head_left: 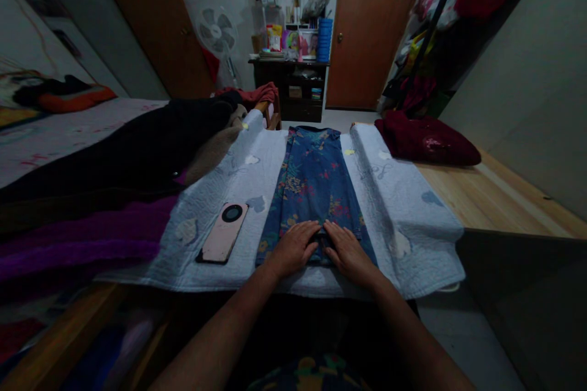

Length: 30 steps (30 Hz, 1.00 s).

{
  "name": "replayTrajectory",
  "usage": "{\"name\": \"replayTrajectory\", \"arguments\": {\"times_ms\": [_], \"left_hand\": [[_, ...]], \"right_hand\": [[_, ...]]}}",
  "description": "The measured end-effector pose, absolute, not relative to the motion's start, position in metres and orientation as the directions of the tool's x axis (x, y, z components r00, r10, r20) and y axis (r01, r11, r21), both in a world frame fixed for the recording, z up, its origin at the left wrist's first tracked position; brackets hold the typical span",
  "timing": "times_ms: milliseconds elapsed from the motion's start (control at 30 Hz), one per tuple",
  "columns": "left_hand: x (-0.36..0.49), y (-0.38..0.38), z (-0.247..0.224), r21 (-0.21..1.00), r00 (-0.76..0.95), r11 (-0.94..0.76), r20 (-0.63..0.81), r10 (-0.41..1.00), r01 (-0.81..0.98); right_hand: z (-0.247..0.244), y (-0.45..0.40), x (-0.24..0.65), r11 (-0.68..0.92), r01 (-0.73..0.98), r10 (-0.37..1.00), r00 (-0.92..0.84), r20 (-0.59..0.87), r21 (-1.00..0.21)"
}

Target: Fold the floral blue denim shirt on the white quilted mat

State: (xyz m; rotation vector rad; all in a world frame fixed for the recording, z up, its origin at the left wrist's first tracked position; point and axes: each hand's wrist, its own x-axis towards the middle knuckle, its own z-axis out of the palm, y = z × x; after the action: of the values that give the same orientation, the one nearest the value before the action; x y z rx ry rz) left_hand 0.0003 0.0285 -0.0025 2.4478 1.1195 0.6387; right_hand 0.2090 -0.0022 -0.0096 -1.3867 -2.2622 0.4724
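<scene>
A flat pink phone [222, 238] with a big round black circle lies on a pale, crinkly blanket [413, 220] with little shapes on it. Left of the phone is soft-looking purple cloth [119, 229]. Far to the right of the phone, a puffy dark red cloth [426, 137] sits by a smooth wood board [495, 201].

Just right of the phone is the blue flowered cloth [316, 183]. It is long, flat and folded, with red and yellow flowers. The left hand [296, 245] and right hand [346, 250] rest on its near end, palms down and fingers long, with a small gap between them; neither looks to be squeezing.
</scene>
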Motion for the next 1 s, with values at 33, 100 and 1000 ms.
{"name": "replayTrajectory", "arguments": {"times_ms": [33,100,1000], "left_hand": [[0.0,0.028,-0.003,0.511,0.577,-0.611,0.247,0.778,0.605],[-0.001,0.027,-0.005,0.518,0.568,-0.604,0.251,0.784,0.606],[-0.013,0.021,0.024,0.71,0.571,-0.437,0.06,0.819,0.552]], "right_hand": [[-0.009,-0.004,0.21,0.438,0.74,0.897,-0.393,0.201,-0.511],[-0.007,-0.01,0.213,0.444,0.719,0.895,-0.377,0.237,-0.535],[-0.002,-0.01,0.209,0.287,0.539,0.957,-0.187,0.22,-0.792]]}}
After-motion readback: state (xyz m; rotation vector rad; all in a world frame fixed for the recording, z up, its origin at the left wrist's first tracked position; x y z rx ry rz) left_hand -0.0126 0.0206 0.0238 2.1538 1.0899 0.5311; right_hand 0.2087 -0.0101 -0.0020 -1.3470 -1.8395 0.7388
